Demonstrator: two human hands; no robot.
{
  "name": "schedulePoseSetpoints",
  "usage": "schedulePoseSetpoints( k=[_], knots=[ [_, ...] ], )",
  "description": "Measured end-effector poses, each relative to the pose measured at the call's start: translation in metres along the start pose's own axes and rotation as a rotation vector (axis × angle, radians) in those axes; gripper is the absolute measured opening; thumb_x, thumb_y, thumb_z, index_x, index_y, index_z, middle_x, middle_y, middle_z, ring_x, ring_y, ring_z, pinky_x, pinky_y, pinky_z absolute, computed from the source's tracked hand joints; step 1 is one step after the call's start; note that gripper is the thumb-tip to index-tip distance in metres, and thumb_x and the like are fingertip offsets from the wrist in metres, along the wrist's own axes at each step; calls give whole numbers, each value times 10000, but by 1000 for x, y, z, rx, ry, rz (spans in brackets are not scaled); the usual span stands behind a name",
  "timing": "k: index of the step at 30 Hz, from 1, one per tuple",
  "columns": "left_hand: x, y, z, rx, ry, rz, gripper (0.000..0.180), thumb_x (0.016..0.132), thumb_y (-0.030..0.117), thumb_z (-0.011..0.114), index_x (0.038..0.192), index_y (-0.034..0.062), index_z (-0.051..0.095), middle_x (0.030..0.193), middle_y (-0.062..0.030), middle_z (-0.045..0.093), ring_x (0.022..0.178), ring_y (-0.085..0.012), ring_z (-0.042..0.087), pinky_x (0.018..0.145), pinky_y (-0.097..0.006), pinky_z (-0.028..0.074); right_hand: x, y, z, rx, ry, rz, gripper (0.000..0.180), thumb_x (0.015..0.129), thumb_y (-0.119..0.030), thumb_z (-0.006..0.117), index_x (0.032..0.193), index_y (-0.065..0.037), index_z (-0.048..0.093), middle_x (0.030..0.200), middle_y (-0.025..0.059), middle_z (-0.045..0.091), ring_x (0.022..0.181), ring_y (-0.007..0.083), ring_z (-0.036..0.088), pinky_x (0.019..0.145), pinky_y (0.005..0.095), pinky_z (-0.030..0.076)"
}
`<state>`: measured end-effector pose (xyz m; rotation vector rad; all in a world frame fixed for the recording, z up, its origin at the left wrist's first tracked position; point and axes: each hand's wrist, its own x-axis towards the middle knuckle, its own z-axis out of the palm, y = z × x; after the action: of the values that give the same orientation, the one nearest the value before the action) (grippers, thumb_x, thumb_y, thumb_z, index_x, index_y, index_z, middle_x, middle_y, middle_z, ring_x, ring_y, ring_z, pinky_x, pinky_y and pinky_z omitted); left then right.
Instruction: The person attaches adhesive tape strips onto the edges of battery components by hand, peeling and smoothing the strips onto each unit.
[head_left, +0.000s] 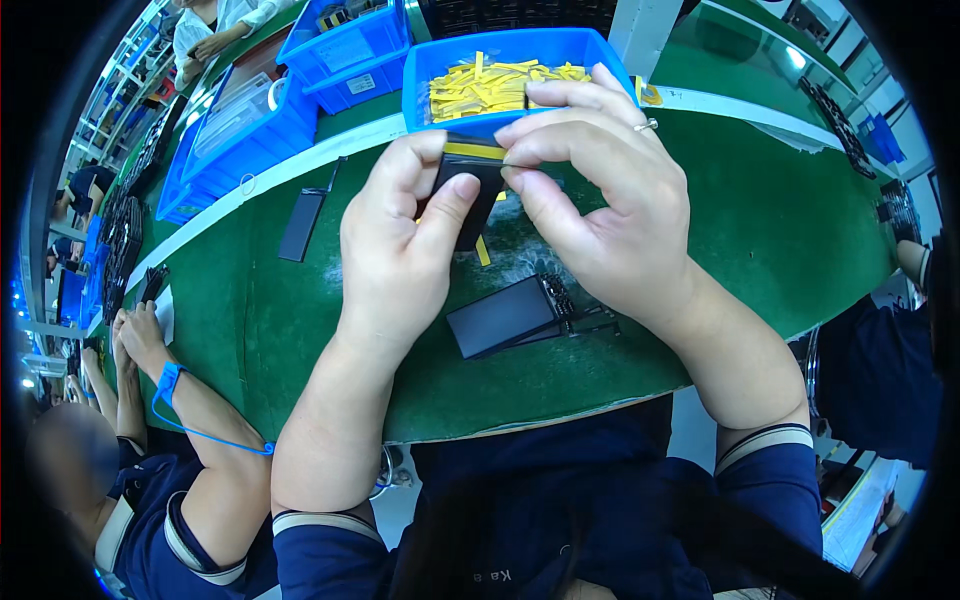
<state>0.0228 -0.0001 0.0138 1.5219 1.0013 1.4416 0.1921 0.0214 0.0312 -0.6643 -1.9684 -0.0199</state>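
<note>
My left hand (395,240) is closed around a flat black battery pack (484,192), its thumb lying across the pack's face. A yellow tape strip (474,150) runs across the pack's upper end. My right hand (625,205) pinches with thumb and forefinger at the right corner of that end, by a thin dark line; what lies between the fingertips is too small to make out. Below the hands, a small pile of similar black packs (505,315) with dark leads rests on the green table. Another yellow strip (484,251) shows just under the held pack.
Ahead stands a blue bin (411,88) full of loose yellow strips (480,92). A single black pack (301,226) lies to the left. More blue bins (345,55) stand along the white ledge (372,131). At left, a co-worker's forearm (215,415) wears a blue wrist strap.
</note>
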Motion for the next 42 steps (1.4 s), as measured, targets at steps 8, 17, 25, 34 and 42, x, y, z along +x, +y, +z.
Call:
schedulePoseSetpoints(
  k=[8,17,25,34,42],
  knots=[
    [-3,7,8,309,-73,128,284,858,19,591,1130,31,511,868,-104,679,781,-168,667,678,-266,503,4,6,-4,214,-132,34,109,717,-50,711,802,-76,648,878,38,650,1032,255,584,1022,464,329],
    [1,8,0,-218,-87,-84,221,916,34,515,1121,-47,498,967,-125,659,895,-121,621,788,-221,484,1,2,0,325,-6,386,113,795,-32,689,891,5,642,860,49,641,796,102,575,727,225,466],
    [1,9,0,-264,-93,-108,232,913,19,510,1133,-49,485,980,-134,659,898,-129,626,791,-224,487,0,7,0,208,74,235,96,798,-27,676,877,11,635,835,46,640,782,113,579,732,241,467],
    [-2,5,5,-198,0,-95,240,898,46,555,1120,-29,504,910,-116,681,828,-111,636,717,-219,494,2,4,6,339,58,413,102,746,-63,671,803,13,634,743,102,637,695,202,628,653,292,499],
    [-6,-1,9,268,57,74,237,837,50,620,1059,12,544,751,-101,680,670,-101,630,592,-236,473,-1,10,7,42,9,176,111,712,-76,661,739,17,606,696,120,603,628,270,587,583,343,469]
  ],
)
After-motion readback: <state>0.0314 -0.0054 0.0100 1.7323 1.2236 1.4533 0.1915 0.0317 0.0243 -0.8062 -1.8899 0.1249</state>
